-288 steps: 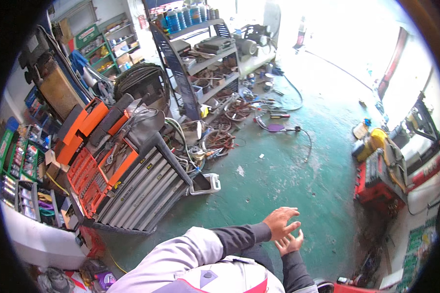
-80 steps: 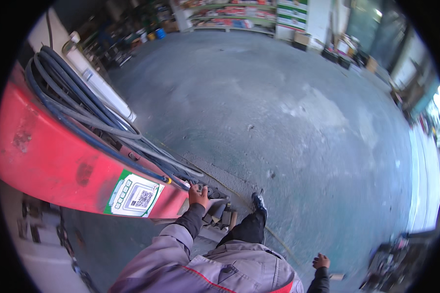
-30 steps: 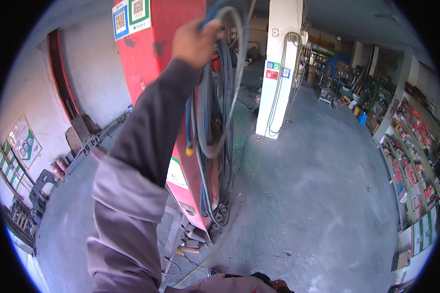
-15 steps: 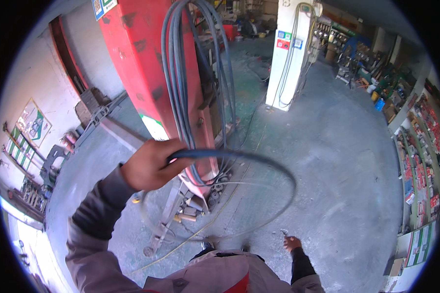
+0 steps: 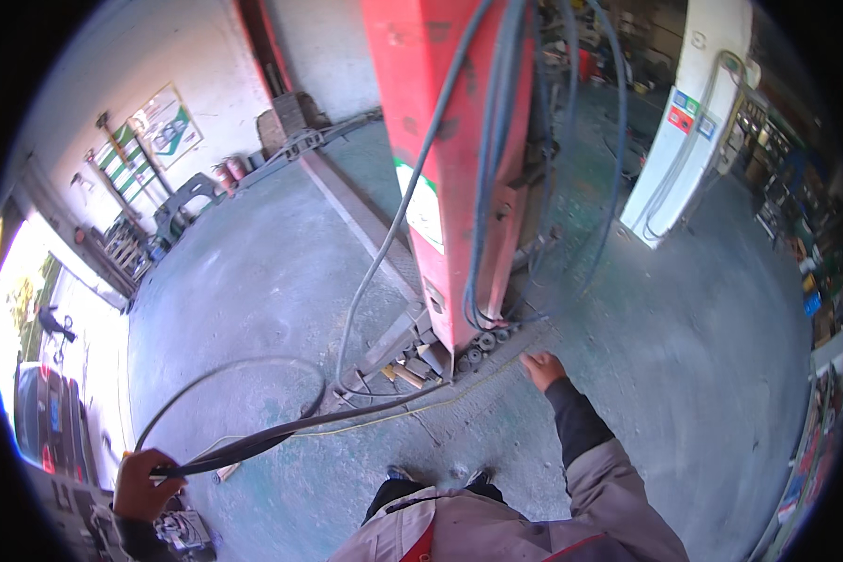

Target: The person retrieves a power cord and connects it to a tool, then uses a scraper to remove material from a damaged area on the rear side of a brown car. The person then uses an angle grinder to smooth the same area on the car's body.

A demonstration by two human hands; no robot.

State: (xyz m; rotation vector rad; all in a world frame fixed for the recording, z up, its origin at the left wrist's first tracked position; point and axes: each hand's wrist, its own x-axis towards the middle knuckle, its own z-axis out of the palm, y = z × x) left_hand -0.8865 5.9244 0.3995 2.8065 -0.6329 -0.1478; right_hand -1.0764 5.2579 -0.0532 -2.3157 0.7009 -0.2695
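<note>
While the left hand (image 5: 145, 482) at lower left wraps its fingers around a dark-grey, looped rubber hose (image 5: 239, 448), a red metal column (image 5: 457, 178) stands upper centre; the right hand (image 5: 541, 371) appears right of centre, finger state indeterminable.

The person wears a greyish-mauve jacket (image 5: 478, 529) with red trim (image 5: 423, 541) at the front. Black inner sleeves (image 5: 579, 421) emerge from its wider grey cuffs, reaching the bare hands (image 5: 541, 370). Below are black trousers (image 5: 393, 494) and dark shoes (image 5: 399, 473).
</note>
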